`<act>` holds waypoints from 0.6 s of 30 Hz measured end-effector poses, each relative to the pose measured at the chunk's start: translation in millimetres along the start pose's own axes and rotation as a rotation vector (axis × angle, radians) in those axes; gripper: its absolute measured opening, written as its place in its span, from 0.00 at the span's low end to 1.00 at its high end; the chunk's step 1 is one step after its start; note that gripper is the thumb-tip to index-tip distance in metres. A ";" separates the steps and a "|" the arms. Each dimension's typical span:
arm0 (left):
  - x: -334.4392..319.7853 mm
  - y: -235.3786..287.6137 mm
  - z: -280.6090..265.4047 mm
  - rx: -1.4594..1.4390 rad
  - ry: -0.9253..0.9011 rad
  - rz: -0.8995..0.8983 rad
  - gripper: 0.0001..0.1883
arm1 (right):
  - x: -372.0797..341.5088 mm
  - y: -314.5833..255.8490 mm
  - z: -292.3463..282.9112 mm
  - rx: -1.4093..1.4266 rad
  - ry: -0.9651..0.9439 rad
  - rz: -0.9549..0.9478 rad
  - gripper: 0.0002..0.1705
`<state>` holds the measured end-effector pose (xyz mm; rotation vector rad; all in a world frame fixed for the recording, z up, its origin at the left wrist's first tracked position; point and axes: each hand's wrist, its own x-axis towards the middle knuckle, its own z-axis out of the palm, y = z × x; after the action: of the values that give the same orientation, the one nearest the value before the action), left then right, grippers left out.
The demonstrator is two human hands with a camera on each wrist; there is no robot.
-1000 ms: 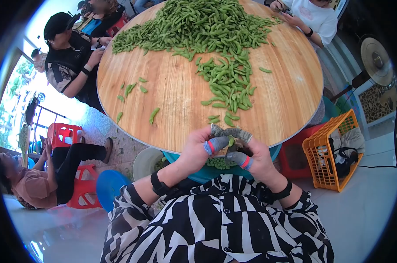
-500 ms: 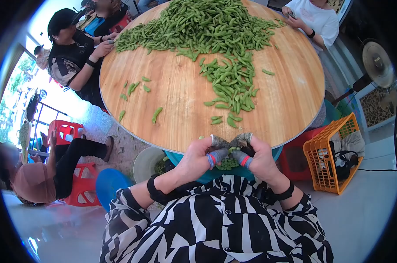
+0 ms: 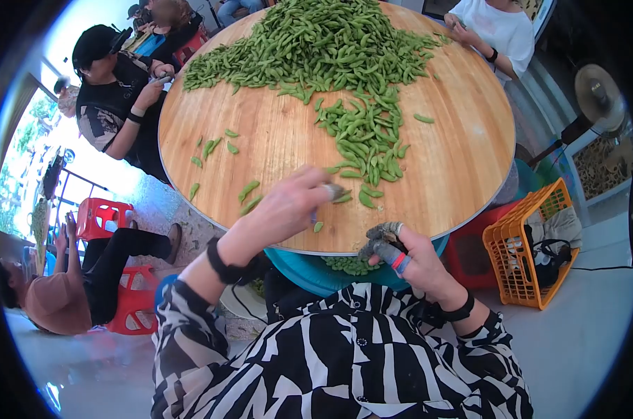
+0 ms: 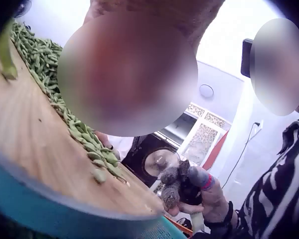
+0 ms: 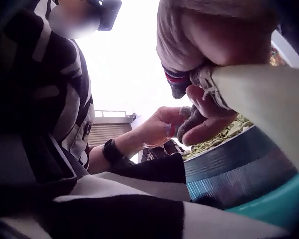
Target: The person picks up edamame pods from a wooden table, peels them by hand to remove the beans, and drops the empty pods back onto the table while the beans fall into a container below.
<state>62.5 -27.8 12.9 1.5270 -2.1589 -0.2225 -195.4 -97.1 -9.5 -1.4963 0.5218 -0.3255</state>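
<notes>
My left hand (image 3: 288, 206) reaches palm down over the near part of the round wooden table (image 3: 274, 140), blurred, its fingertips beside a green pod (image 3: 343, 197); whether they touch it is unclear. A small green piece (image 3: 318, 227) shows just below those fingers. At the table's near edge is my right hand (image 3: 421, 262), its fingers loosely curled, the thumb apart from them in the right wrist view, and nothing visible held. Grey coverings wrap the fingertips. A large heap of pods (image 3: 316, 49) lies at the back, trailing towards me. Beneath the edge, a teal basin (image 3: 295, 269) contains green beans (image 3: 351, 265).
Loose pods (image 3: 211, 146) lie on the table's left side. People sit around the table, one in black (image 3: 110, 91), another in white (image 3: 498, 35). An orange crate (image 3: 533, 244) stands to the right, a fan (image 3: 599, 98) behind it. Red stools (image 3: 131, 293) are at left.
My hands, close together before, are now apart: the left has moved forward and left over the table. The right stays near the edge. Another pod now shows at the left, by my left wrist.
</notes>
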 end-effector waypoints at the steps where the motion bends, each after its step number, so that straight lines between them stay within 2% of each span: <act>1: 12.5 -3.0 4.1 -0.001 0.009 -0.003 0.19 | 0.5 -2.9 -0.7 -0.008 -0.005 0.001 0.14; 3: 28.3 -12.1 14.0 0.035 -0.043 0.277 0.20 | -1.3 -8.4 -0.2 0.069 0.042 0.066 0.14; 7: 26.2 -29.3 23.8 -0.048 -0.168 0.158 0.19 | -2.6 2.7 -4.9 0.112 0.067 0.074 0.15; 9: 19.5 -32.0 24.9 -0.077 -0.117 -0.040 0.18 | -0.8 8.0 -4.2 0.305 0.083 0.033 0.17; 10: 16.4 -32.7 25.7 -0.070 -0.124 -0.035 0.18 | 0.5 7.8 -4.1 0.312 0.087 0.025 0.17; 12: 8.2 -31.8 27.4 0.043 0.005 -0.041 0.17 | 4.1 4.6 -3.9 0.357 0.050 0.036 0.18; 16: -5.1 -28.2 28.1 0.199 -0.003 -0.022 0.14 | 12.8 -0.5 2.3 0.346 0.009 0.035 0.19; 18: -9.7 -29.2 33.8 0.143 0.085 -0.024 0.14 | 13.1 4.3 4.9 0.341 0.021 0.072 0.19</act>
<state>73.7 -34.2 -30.9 1.6107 -2.1300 -0.0111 -182.2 -99.4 -15.5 -1.1426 0.5074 -0.3550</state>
